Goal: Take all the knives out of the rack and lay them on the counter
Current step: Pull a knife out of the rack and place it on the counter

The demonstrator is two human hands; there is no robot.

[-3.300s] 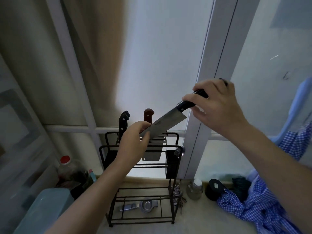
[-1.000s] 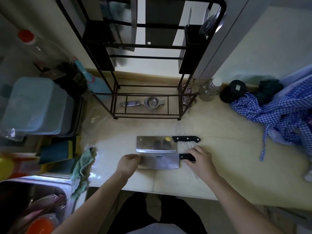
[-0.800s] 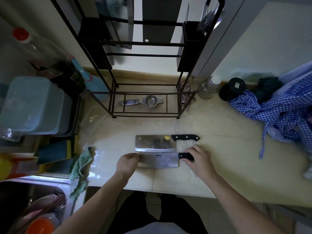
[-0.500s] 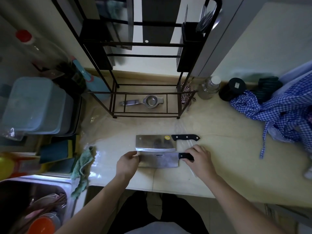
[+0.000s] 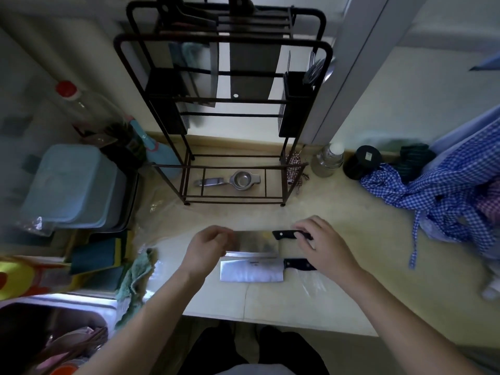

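Note:
Two black-handled cleavers lie side by side on the pale counter (image 5: pixel 338 299): the near cleaver (image 5: pixel 251 272) and the far cleaver (image 5: pixel 255 240). My left hand (image 5: pixel 207 249) hovers, fingers loosely curled, at the left end of the far blade and holds nothing. My right hand (image 5: pixel 326 246) is spread over both handles, fingertips above the far one; whether they touch it I cannot tell. Behind them stands the black wire rack (image 5: pixel 323 85). A dark cleaver blade (image 5: pixel 253 74) and another blade (image 5: pixel 201 77) still hang in it.
A small metal strainer (image 5: pixel 243 181) lies on the rack's base. A blue checked cloth (image 5: pixel 446 190), a clear bottle (image 5: pixel 328 159) and a black jar (image 5: pixel 361 162) sit at right. At left are blue tubs (image 5: pixel 73 185), sponges (image 5: pixel 94 257), a green rag (image 5: pixel 135 277) and the sink (image 5: pixel 32 334).
Both hands have let go of the near cleaver, which now lies flat on the counter, and have moved away toward the far cleaver. The view has tilted up, showing more of the rack.

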